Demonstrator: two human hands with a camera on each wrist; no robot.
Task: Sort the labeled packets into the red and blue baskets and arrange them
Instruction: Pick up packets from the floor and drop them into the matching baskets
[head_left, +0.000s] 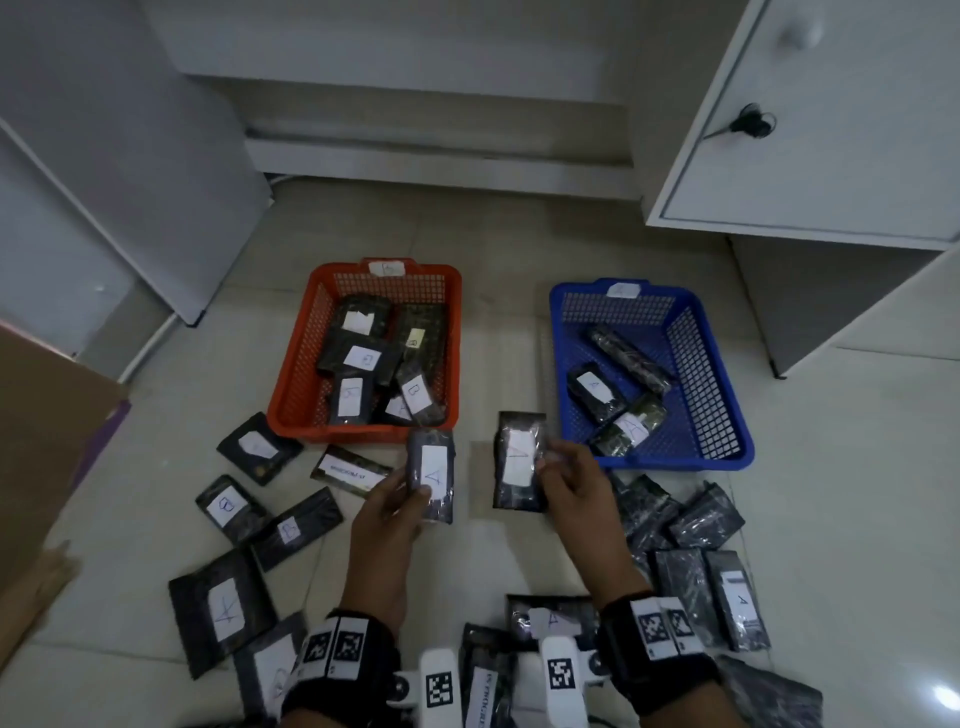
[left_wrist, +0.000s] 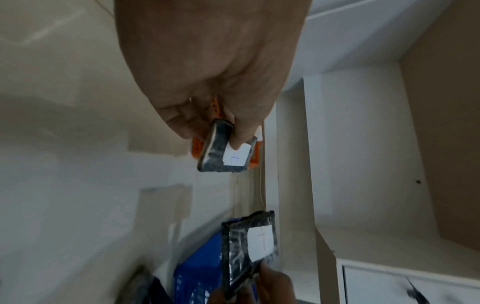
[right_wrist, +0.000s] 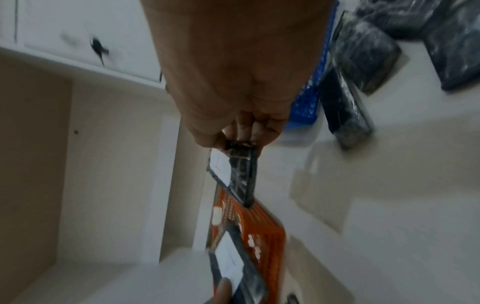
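Two A-labelled packets upright, long axes near-far: left hand (head_left: 387, 512) pinches one (head_left: 431, 475), right hand (head_left: 574, 486) pinches the other (head_left: 519, 460).

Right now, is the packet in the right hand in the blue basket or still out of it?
Out. The right hand pinches the packet left of the blue basket.

Dim, soft light; blurred wrist views

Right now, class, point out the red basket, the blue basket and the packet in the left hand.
red basket (head_left: 358, 432), head view, near rim.
blue basket (head_left: 724, 415), head view, right wall.
packet in the left hand (head_left: 435, 470), head view, white label.
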